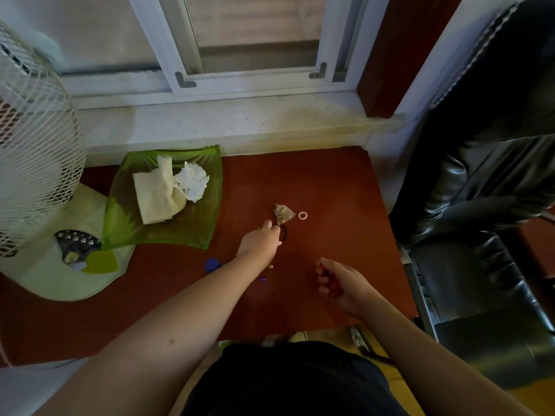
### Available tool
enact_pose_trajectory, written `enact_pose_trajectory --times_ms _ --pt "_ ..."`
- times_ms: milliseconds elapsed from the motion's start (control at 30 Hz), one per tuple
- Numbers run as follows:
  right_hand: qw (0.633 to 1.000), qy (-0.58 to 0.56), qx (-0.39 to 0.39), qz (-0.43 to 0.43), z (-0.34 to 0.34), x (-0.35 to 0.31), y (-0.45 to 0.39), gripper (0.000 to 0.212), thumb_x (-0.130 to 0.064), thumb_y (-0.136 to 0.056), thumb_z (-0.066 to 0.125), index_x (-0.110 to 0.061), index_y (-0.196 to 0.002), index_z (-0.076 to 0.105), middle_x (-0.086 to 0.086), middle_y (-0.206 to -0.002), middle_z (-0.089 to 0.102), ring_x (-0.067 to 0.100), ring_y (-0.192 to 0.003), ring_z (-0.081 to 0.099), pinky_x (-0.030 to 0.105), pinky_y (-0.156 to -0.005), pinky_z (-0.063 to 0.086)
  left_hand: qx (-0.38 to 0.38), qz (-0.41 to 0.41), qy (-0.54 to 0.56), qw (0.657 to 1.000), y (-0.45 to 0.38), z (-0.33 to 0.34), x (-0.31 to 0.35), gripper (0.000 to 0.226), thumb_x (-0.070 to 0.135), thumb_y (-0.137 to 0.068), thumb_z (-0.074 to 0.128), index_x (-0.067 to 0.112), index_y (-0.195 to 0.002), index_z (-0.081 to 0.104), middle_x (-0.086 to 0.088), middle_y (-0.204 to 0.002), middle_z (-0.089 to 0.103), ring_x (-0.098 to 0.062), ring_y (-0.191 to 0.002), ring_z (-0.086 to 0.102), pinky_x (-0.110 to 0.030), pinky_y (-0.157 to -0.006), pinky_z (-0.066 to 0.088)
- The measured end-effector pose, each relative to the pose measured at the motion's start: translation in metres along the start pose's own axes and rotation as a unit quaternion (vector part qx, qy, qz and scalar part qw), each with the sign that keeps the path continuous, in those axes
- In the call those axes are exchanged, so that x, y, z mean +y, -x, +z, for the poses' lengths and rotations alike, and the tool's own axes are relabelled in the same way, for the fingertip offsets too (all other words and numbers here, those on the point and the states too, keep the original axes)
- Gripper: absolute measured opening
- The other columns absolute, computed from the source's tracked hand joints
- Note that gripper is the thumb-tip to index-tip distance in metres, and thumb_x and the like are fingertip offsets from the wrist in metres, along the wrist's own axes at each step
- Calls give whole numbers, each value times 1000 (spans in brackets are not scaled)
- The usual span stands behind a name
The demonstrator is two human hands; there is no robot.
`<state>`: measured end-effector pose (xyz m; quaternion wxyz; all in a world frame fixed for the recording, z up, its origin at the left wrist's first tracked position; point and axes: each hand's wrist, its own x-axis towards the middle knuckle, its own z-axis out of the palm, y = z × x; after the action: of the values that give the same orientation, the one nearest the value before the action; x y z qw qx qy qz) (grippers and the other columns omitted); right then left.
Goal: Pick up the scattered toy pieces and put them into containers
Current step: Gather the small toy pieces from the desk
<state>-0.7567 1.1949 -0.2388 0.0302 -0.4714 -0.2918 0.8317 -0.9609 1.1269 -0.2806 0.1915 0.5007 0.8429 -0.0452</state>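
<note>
Small toy pieces lie scattered on the reddish-brown table. My left hand reaches over the table's middle, fingers pinched at something small beside a black ring and a clear triangular packet; what it pinches is hidden. A pink ring lies just right of the packet. A blue piece, a small purple piece and a tiny pale piece lie below my left forearm. My right hand is cupped palm-up around several red pieces.
A green glass dish with folded cloth and crumpled white tissue stands at the table's back left. A white fan on a pale green base fills the left side. A black leather chair stands right of the table. A window sill runs behind.
</note>
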Motion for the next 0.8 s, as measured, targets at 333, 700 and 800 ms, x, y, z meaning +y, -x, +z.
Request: enact_pose_trajectory --times_ms 333,700,800 --pt "998 -29 48 -5 -1 3 -3 20 -30 -94 61 -11 -87 59 1 -71 53 10 -55 46 22 -45 39 50 22 50 997 17 -11 -13 33 35 -96 53 15 -121 52 -4 -120 43 -20 -71 59 -31 -55 42" --pt "999 2 47 -24 -4 15 13 20 -27 -95 59 -9 -86 59 2 -69 51 12 -54 45 23 -44 38 15 40 2 999 27 5 -5 17 22 -97 54 6 -96 54 -8 -117 41 -24 -77 59 -38 -66 53" --pt "999 -1 41 -24 -7 18 16 20 -27 -95 59 -9 -87 59 2 -69 51 12 -55 45 24 -46 38 64 16 65 996 31 -1 -6 24 29 -99 48 7 -103 55 -6 -116 42 -23 -79 60 -33 -65 47"
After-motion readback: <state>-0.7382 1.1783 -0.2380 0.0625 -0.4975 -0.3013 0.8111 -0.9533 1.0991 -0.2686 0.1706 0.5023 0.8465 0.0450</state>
